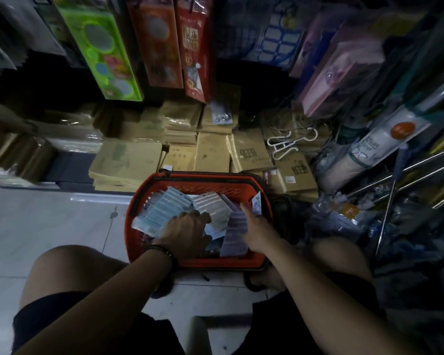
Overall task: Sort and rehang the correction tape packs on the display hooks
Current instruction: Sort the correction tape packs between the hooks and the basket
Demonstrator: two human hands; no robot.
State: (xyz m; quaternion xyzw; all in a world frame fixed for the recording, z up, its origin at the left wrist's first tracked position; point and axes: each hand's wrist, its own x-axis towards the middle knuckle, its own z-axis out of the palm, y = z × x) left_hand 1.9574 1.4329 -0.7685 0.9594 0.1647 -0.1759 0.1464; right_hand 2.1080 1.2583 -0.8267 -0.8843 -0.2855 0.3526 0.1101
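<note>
My left hand [187,231] lies palm-down in the orange basket [198,178], fingers curled over the fan of blue correction tape packs [164,208] and gripping it. My right hand [258,228] reaches in beside it, index finger straight, over the purple packs [235,234]. Its other fingers are hidden, so I cannot tell whether it holds anything. All the packs I can see are in the basket, with the white packs [213,203] between the blue and the purple. I see none on a hook.

Hazards, in my judgement:
- The fans overlap. Lifting the blue fan may drag white packs with it and mix the colours.
- The fan is loose. A one-sided grip may let packs slide out across the tiled floor [49,221].
- The light is dim. I cannot read the pack print, so I can sort only by colour.
- The chrome hook rods [420,165] project on the right among clutter. An arm swung that way may snag.

Clearances:
- Left: open floor, the widest room for moving.
- Ahead: stacks of brown envelopes [210,152] close behind the far rim, with hung goods overhead.
- Right: crowded stock near the basket, with little room.
- Near side: the basket sits between my knees.
- At the right rim stands a small handwritten tag [256,203], just beside my right index finger.
</note>
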